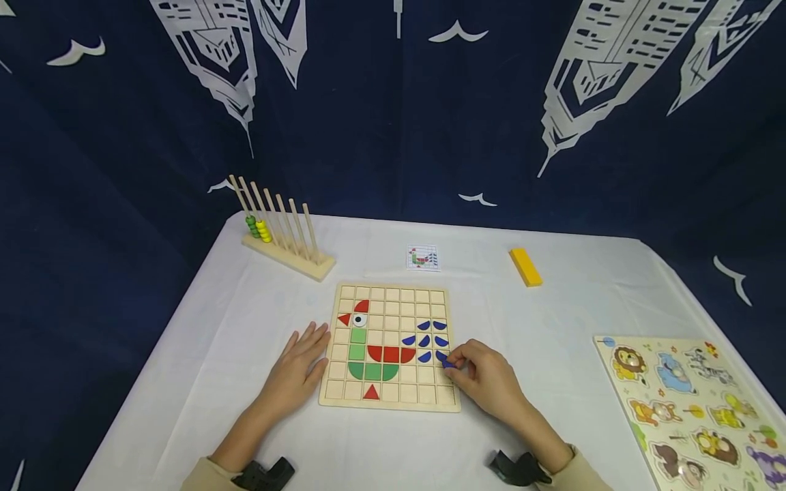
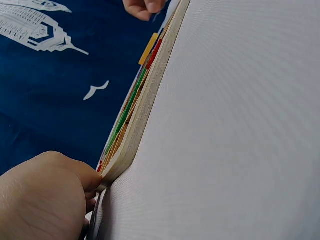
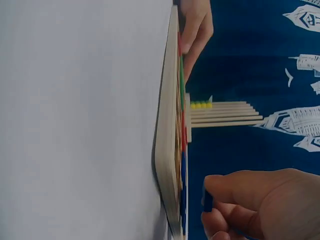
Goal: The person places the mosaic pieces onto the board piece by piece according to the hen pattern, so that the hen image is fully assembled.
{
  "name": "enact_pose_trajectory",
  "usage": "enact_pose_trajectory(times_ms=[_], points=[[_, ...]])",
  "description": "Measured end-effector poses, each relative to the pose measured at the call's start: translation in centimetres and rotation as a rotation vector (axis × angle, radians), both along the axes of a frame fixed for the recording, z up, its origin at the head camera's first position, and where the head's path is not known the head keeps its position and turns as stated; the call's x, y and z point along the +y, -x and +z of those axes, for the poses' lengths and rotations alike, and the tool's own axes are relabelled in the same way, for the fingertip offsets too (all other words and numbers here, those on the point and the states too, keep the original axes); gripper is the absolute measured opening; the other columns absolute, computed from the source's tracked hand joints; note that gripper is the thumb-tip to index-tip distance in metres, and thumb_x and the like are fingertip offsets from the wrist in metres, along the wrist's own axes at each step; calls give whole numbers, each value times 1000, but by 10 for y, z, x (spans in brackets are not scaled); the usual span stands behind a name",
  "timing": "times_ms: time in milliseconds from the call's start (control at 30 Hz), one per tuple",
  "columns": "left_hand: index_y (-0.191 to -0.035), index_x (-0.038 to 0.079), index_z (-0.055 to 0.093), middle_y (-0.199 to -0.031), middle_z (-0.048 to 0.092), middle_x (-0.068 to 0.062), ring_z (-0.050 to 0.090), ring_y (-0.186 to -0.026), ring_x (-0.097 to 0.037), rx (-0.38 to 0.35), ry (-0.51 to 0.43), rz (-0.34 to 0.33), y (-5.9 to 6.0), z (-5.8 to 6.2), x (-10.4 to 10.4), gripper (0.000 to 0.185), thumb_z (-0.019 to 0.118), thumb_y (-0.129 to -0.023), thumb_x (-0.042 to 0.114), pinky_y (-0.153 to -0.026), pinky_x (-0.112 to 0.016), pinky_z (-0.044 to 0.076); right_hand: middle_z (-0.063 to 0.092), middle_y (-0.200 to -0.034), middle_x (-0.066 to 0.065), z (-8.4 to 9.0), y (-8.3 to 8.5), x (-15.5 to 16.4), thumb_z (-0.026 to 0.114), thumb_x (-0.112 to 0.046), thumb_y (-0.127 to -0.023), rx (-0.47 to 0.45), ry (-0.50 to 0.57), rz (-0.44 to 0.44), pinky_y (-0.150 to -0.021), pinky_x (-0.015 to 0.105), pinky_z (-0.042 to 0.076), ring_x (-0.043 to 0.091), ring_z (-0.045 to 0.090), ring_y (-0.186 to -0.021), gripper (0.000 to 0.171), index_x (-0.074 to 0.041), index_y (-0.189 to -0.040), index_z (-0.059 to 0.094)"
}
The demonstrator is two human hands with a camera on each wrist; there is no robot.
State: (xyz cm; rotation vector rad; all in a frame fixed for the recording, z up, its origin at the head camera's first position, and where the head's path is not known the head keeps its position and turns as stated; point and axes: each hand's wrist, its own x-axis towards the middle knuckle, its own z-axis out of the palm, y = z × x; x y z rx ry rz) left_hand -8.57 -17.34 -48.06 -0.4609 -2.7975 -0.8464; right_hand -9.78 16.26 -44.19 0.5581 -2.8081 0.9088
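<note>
Between the thumb and fingertips of the right hand [image 1: 488, 382] sits a small blue piece [image 1: 447, 364], pinched just above the right edge of the wooden grid board [image 1: 393, 402]; just beyond the pinch lie six more blue pieces [image 1: 425, 339] in their squares; further to its left the red and green pieces [image 1: 381, 361] form a bird shape. At the board's opposite edge the left hand [image 1: 297, 368] rests flat, fingers spread and straight, touching the frame; well beyond both hands stand a pattern card [image 1: 422, 258], a yellow block [image 1: 525, 266] and a peg rack [image 1: 282, 228]; an animal puzzle [image 1: 694, 409] lies off to the right.
</note>
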Motion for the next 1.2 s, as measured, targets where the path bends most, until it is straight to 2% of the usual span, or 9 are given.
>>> enact_pose_trajectory(times_ms=[167,467,833,1200], points=[[-128,3,46,-139,38,-7,27,-132,-22,2,-5,0,1,-3,0,45,55,-86,13,-108,-46,14,50,-68,-18,-7,-6,-3,75,-18,-68,4,9,14,-41,14,29,-3,35,-49,15,-21,-76,63],[-129,3,46,-138,39,-7,27,-132,-22,3,-1,-3,1,-3,-1,45,55,-86,13,-108,-46,15,50,-67,-15,-14,-8,-4,77,-16,-66,6,11,23,-42,13,29,-4,35,-49,17,-21,-75,63],[-128,3,46,-139,38,-7,26,-132,-23,-7,-3,-3,2,-1,0,45,55,-86,13,-108,-46,14,50,-66,-13,-13,-8,-4,77,-19,-67,4,10,12,-42,13,29,-4,35,-49,16,-21,-75,63],[-129,2,45,-139,38,-8,27,-132,-24,-22,15,3,-1,1,1,46,56,-85,13,-108,-46,14,49,-68,-17,-8,-4,-1,74,-20,-69,33,15,-32,-42,15,30,-1,36,-50,13,-22,-75,63]])
